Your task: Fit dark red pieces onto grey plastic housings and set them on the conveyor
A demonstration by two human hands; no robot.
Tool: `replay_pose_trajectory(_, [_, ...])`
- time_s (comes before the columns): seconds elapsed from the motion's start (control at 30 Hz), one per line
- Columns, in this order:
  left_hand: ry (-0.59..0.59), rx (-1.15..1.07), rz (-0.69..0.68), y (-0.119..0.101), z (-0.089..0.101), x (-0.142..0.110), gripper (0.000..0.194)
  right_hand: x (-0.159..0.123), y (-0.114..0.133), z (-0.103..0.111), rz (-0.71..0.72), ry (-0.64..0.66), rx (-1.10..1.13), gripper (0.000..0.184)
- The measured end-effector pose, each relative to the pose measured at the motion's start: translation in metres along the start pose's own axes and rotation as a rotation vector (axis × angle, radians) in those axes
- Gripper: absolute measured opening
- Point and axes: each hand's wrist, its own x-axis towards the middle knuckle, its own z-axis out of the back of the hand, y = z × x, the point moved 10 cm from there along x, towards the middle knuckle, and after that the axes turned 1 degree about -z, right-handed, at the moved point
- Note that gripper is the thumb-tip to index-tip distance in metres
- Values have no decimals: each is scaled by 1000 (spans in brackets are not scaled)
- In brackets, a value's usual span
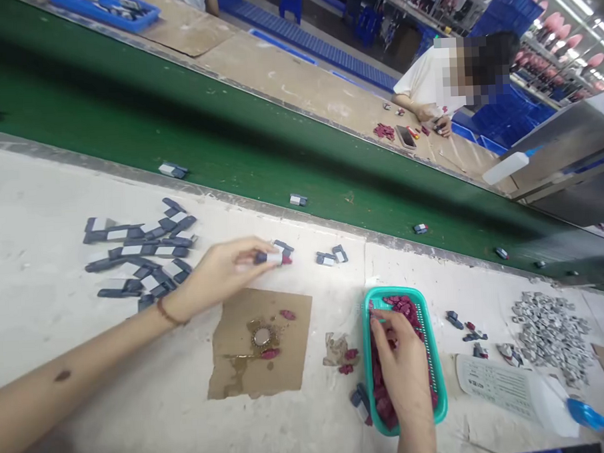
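Observation:
My left hand [233,263] is closed on a small dark-blue and white plastic piece [273,258] with a dark red tip, held above the white table. My right hand [400,356] reaches into a green plastic basket [443,407] heaped with small dark red pieces [403,307]. Its thumb and fingers pinch together near the basket's left rim, where a bit of dark red shows at the fingertips. Between the hands lies a brown cardboard sheet [293,367], wet-stained, bearing a round cap [261,336] and two dark red pieces.
Many blue-and-white pieces [133,249] lie at left. A green conveyor belt [228,149] carries several more. To the right are a pile of grey-white parts [551,329] and a white bottle [514,391] lying on its side. A person [428,74] works across the belt.

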Motion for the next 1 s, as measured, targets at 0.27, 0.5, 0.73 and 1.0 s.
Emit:
replay_pose_trajectory(0.27, [-208,476,-2,41,23,123,31,25,-32,-22,-102,209,-422,20])
replay_pose_trajectory(0.5, [-42,526,-246,15,-22,153,32,26,-34,-10,40,39,-193,19])
replay_pose_trajectory(0.73, [159,320,-315,-8,-76,160,23,21,-28,-1,-64,93,638,25])
replay_pose_trajectory(1.0, [170,-188,-55,0,-72,108,43,-7,7,-23,-126,80,850,21])
